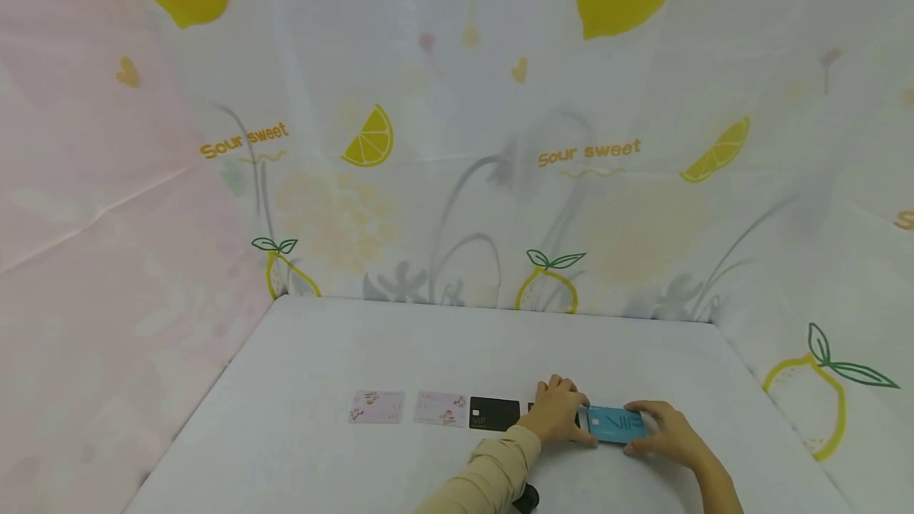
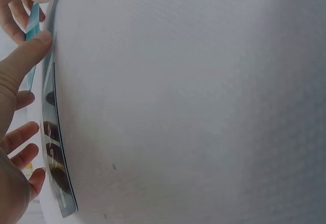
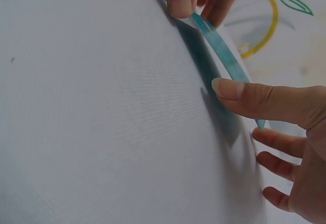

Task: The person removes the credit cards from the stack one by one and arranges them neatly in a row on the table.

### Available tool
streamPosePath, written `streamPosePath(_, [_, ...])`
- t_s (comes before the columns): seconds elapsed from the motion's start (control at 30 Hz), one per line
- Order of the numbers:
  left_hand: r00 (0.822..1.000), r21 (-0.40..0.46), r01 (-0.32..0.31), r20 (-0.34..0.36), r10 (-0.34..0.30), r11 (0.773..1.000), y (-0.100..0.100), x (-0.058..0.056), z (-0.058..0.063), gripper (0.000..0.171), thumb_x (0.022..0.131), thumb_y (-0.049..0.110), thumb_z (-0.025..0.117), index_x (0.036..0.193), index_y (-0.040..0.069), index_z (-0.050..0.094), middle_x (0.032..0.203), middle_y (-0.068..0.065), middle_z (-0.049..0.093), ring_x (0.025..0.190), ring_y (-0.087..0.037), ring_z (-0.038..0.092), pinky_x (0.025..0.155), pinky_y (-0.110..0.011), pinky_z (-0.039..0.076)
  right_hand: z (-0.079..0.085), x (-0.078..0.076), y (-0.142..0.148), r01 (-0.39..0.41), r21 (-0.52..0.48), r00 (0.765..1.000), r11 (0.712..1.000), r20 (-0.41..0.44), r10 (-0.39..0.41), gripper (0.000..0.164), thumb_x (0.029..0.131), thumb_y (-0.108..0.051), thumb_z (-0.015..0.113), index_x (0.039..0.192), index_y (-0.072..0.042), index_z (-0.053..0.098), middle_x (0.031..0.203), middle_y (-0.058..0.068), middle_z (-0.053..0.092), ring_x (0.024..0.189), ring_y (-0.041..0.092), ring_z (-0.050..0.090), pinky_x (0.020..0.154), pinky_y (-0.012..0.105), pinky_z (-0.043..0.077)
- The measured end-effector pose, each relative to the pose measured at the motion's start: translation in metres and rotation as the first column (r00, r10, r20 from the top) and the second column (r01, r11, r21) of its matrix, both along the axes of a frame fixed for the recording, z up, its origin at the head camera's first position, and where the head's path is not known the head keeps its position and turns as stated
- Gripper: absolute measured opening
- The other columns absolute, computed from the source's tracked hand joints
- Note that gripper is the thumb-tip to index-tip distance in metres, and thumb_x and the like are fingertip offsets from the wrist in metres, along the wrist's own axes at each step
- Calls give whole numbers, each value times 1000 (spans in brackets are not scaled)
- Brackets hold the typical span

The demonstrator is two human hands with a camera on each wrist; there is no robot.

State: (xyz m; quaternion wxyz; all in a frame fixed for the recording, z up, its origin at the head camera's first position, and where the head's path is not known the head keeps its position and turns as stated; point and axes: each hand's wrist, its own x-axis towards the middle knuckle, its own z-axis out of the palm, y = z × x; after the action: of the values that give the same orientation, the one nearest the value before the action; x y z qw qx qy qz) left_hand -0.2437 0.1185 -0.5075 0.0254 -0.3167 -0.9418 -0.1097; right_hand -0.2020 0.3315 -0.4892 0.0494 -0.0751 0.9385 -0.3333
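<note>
A light blue card (image 1: pixel 616 424) with a chip and dark lettering is at the right end of a row of cards. My left hand (image 1: pixel 560 412) pinches its left end between thumb and forefinger, the other fingers spread over the neighbouring card. With thumb and fingers my right hand (image 1: pixel 670 436) pinches the card's right end. In the right wrist view the blue card (image 3: pixel 224 53) is tilted and slightly bowed, its shadow on the white surface below. Beneath my left hand lies a dark card (image 2: pixel 58 152), mostly hidden in the head view.
Left of my hands lie a black VIP card (image 1: pixel 494 412) and two pink flowered cards, one nearer (image 1: pixel 440 408) and one farther left (image 1: pixel 376 407). The white table (image 1: pixel 300 466) meets lemon-print cloth walls (image 1: pixel 443 205) behind and at both sides. A beige sleeve (image 1: pixel 493 470) covers my left forearm.
</note>
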Motion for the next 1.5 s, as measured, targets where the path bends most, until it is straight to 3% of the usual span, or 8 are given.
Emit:
streamPosePath(0.17, [1000, -3, -27, -7, 27, 1000, 3, 1, -2, 53, 66, 60, 75, 108, 28, 69, 106, 8, 55, 96, -9, 44, 77, -29, 35, -4, -2, 0, 12, 46, 1000, 999, -22, -11, 60, 62, -20, 86, 115, -1, 63, 125, 34, 48, 117, 57, 39, 88, 67, 36])
streamPosePath(0.43, [998, -55, -50, -36, 48, 997, 13, -1, -7, 53, 66, 64, 73, 107, 31, 69, 100, 8, 52, 90, -9, 41, 72, -28, 33, -5, -3, 4, 37, 129, 999, 991, -18, -35, 61, 63, -28, 86, 115, -5, 64, 125, 37, 44, 108, 64, 39, 71, 79, 30])
streamPosePath(0.73, [997, -68, -59, -48, 56, 996, 14, 3, -6, 53, 68, 65, 71, 110, 33, 68, 105, 7, 53, 94, -10, 42, 74, -31, 35, -6, 0, 6, 12, 161, 999, 987, -32, -7, 58, 66, -29, 84, 115, -6, 64, 124, 35, 45, 106, 62, 41, 70, 78, 32])
streamPosePath(1.07, [998, -42, -26, -50, 24, 999, 8, 2, -8, 53, 71, 64, 69, 113, 32, 67, 113, 5, 53, 100, -12, 43, 78, -32, 36, -9, -1, 7, 15, 164, 1000, 986, -17, -12, 60, 69, -32, 82, 119, -5, 62, 127, 35, 42, 107, 61, 39, 71, 78, 32])
streamPosePath(1.33, [1000, -5, -4, -31, 4, 1000, 0, -2, -7, 54, 70, 63, 70, 114, 31, 67, 117, 6, 54, 107, -11, 45, 80, -31, 37, -10, 2, 6, 110, 193, 994, 975, -32, -106, 77, 68, -40, 81, 121, 8, 55, 128, 38, 40, 112, 61, 37, 80, 74, 33])
streamPosePath(1.5, [1000, 24, 12, 2, -12, 1000, -5, -3, -6, 54, 68, 60, 73, 113, 29, 68, 119, 7, 55, 108, -11, 45, 78, -29, 36, -14, 10, 3, 120, 188, 992, 975, -59, -110, 69, 74, -38, 77, 120, 9, 56, 131, 38, 40, 113, 62, 36, 80, 75, 32])
